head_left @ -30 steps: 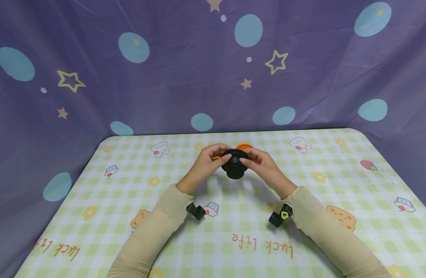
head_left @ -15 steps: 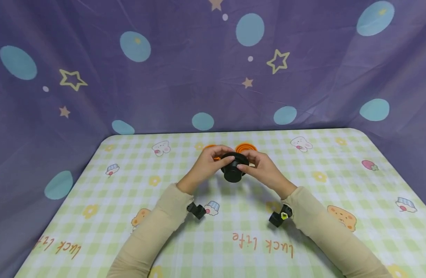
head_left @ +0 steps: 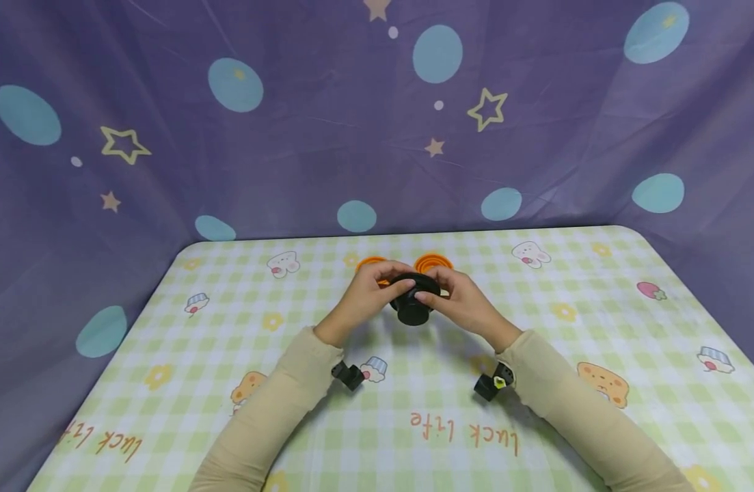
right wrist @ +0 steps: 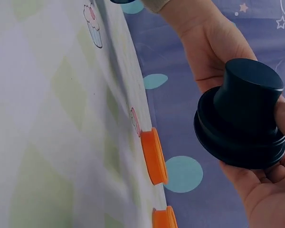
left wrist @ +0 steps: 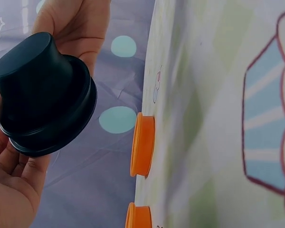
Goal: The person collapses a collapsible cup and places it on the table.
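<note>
Both hands hold a black, hat-shaped piece above the table, its narrow round end tilted toward the wearer and its wide stepped rim facing away. My left hand grips the rim from the left, the thumb lying over the front. From the right, my right hand holds it likewise, thumb against the narrower part. In the left wrist view the smooth black side of the piece shows, with the left hand below it. The right wrist view shows the same piece above the right hand. Its far side is hidden.
Behind the hands, two orange round pieces stand on the table: the left one is partly covered by the left hand, and the right one shows concentric rings. The table has a checkered cloth. A purple curtain rises at the back.
The black piece and the hands have come slightly nearer the wearer, with the piece's narrow end lower. More of both orange pieces shows behind. Both hands keep hold.
</note>
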The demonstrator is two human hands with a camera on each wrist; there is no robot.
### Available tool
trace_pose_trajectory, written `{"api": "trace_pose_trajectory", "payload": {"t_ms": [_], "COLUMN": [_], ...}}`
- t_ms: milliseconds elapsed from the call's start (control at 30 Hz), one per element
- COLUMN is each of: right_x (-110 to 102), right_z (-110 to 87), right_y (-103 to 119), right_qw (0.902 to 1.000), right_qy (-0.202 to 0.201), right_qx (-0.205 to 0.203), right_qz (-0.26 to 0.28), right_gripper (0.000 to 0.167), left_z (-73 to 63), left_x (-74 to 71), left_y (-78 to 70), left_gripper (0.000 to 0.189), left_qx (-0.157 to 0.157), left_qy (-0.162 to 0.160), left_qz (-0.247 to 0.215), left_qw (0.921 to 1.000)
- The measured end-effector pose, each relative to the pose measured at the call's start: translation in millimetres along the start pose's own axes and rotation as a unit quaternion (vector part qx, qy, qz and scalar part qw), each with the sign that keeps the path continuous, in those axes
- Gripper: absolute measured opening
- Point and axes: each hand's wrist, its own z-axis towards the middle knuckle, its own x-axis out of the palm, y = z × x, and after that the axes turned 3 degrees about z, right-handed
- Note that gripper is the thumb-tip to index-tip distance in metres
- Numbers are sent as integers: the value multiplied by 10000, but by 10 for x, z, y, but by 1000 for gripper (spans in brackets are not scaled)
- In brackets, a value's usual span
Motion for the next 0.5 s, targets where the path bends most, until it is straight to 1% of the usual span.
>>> {"api": "trace_pose_trajectory", "payload": {"t_ms": [67,167,233,333,400,500], "right_x": [9,32,55,87,103,110], "right_z": [-1,-11,-32,-61,-78,-83], "right_y": [7,50,135,278,368,416], "right_qw": [9999,9987,9972,9948,9936,9928], "right_qy": [-61,-193,-273,-355,-406,-475], "right_qx": [9,37,5,-86,-163,-203], "right_qz": [-136,-462,-692,-953,-1045,-1078], "right_gripper": [15,13,12,11,11,11], "left_z": [-16,-21,-27,-30,-28,-21], "left_x": [-4,-5,-4,1,5,9], "left_y": [-69,-90,-104,-105,-112,-95], "left_gripper": [20,19,19,19,19,19], "left_qx": [11,32,48,38,11,-27], "left_qy": [17,62,82,30,-31,-82], "left_qz": [52,143,185,273,323,310], "left_qw": [10000,9999,9998,9996,9995,9995]}}
